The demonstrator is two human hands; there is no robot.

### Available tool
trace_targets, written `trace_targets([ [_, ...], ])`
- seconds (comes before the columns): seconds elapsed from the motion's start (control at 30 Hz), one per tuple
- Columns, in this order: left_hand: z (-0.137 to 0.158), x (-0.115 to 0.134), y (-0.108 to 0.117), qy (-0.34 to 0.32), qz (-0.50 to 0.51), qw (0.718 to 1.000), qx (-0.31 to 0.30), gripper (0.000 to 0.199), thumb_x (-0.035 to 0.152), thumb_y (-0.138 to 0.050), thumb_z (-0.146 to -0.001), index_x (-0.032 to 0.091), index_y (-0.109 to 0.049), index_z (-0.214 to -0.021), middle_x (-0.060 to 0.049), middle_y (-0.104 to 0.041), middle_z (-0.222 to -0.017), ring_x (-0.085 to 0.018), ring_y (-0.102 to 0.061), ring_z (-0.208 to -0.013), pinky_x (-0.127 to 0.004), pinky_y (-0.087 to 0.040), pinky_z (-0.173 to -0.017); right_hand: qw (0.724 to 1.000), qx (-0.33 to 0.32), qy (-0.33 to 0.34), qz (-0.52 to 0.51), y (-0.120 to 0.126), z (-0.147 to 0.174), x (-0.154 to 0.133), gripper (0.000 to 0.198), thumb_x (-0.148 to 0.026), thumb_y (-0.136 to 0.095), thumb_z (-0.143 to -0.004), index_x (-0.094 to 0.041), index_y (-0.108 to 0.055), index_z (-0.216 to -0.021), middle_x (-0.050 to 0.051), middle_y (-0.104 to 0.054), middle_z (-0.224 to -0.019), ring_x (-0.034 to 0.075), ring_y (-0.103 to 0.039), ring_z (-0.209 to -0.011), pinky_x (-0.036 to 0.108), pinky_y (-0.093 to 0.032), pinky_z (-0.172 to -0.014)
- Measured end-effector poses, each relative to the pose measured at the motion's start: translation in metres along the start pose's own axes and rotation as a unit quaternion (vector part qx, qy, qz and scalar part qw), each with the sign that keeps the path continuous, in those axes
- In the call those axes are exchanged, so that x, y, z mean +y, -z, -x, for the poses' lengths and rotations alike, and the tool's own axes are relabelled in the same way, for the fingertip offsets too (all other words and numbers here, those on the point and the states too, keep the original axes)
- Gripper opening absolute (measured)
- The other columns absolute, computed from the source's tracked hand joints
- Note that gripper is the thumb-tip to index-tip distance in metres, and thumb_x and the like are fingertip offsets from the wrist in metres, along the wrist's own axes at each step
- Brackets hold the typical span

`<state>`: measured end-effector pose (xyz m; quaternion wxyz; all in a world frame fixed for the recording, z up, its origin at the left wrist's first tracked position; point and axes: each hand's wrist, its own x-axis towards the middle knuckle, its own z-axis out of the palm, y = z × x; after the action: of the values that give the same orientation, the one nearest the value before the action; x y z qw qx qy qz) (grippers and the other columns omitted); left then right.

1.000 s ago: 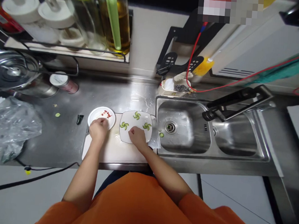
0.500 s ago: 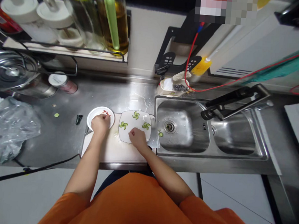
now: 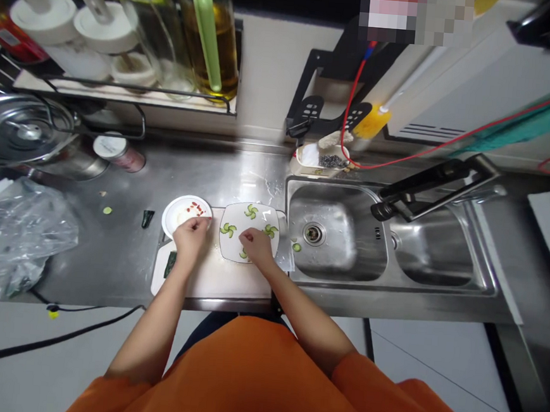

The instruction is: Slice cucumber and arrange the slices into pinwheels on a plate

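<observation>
My left hand (image 3: pixel 189 238) is closed in a pinch at the right edge of a round white plate (image 3: pixel 167 214). Small red pieces (image 3: pixel 195 208) lie on that plate; whatever the fingertips hold is too small to make out. Over a squarish white plate (image 3: pixel 233 248), my right hand (image 3: pixel 258 248) is also pinched, its contents hidden. Thin green slices (image 3: pixel 227 230) form pinwheel shapes on this plate, one partly covered by my right hand. Both plates rest on a white cutting board (image 3: pixel 231 282), with a dark green piece (image 3: pixel 170 264) beside my left wrist.
A double steel sink (image 3: pixel 337 262) with a black faucet (image 3: pixel 419 185) is at the right. Leftward lie a clear plastic bag (image 3: pixel 30 225), a dark green stub (image 3: pixel 147 219) and a pinkish jar (image 3: pixel 129 158). A condiment rack (image 3: pixel 135 96) hangs above. A black cable (image 3: pixel 69 337) crosses the lower left.
My left hand has drawn back from the red pieces toward the round plate's right edge, uncovering them and the dark green piece. My right hand remains over the squarish plate, shifted only slightly.
</observation>
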<state>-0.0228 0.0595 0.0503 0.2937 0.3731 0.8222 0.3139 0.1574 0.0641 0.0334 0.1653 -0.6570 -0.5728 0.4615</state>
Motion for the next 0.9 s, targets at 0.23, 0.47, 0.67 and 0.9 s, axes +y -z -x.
trace_targets([
  [0.23, 0.04, -0.009, -0.034, 0.037, 0.156, 0.983, -0.092, 0.03, 0.04, -0.059, -0.072, 0.015, -0.071, -0.083, -0.004, -0.072, -0.087, -0.018, -0.062, -0.084, -0.028, -0.046, -0.083, 0.984, -0.016, -0.042, -0.171, -0.014, -0.012, -0.002, 0.016, -0.031, -0.062, -0.068, -0.017, -0.07, -0.071, -0.001, -0.066, -0.067, 0.014, -0.061, -0.067, 0.022, -0.045, -0.06],
  [0.47, 0.04, -0.014, -0.036, 0.046, 0.155, 0.978, -0.129, 0.033, 0.042, -0.058, -0.073, 0.014, -0.07, -0.081, -0.005, -0.072, -0.084, -0.018, -0.062, -0.083, -0.028, -0.047, -0.08, 0.978, -0.027, -0.013, -0.207, -0.018, -0.019, -0.001, 0.015, -0.026, -0.061, -0.071, -0.018, -0.072, -0.078, 0.0, -0.071, -0.081, 0.015, -0.064, -0.079, 0.022, -0.048, -0.07],
  [0.67, 0.034, -0.014, -0.032, 0.034, 0.102, 0.986, -0.129, 0.03, 0.039, -0.055, -0.073, 0.015, -0.07, -0.081, -0.002, -0.071, -0.08, -0.016, -0.062, -0.078, -0.025, -0.047, -0.074, 0.991, -0.042, -0.008, -0.126, -0.016, -0.019, -0.001, 0.011, -0.023, -0.062, -0.071, -0.018, -0.07, -0.074, -0.001, -0.069, -0.073, 0.013, -0.062, -0.07, 0.02, -0.045, -0.064],
  [0.9, 0.028, -0.018, -0.032, 0.018, 0.085, 0.989, -0.122, 0.03, 0.039, -0.057, -0.074, 0.016, -0.071, -0.087, -0.001, -0.07, -0.081, -0.014, -0.06, -0.073, -0.025, -0.045, -0.073, 0.997, -0.019, -0.001, -0.071, -0.02, -0.017, -0.006, 0.012, -0.026, -0.06, -0.072, -0.018, -0.068, -0.069, -0.001, -0.068, -0.07, 0.012, -0.059, -0.067, 0.02, -0.041, -0.065],
])
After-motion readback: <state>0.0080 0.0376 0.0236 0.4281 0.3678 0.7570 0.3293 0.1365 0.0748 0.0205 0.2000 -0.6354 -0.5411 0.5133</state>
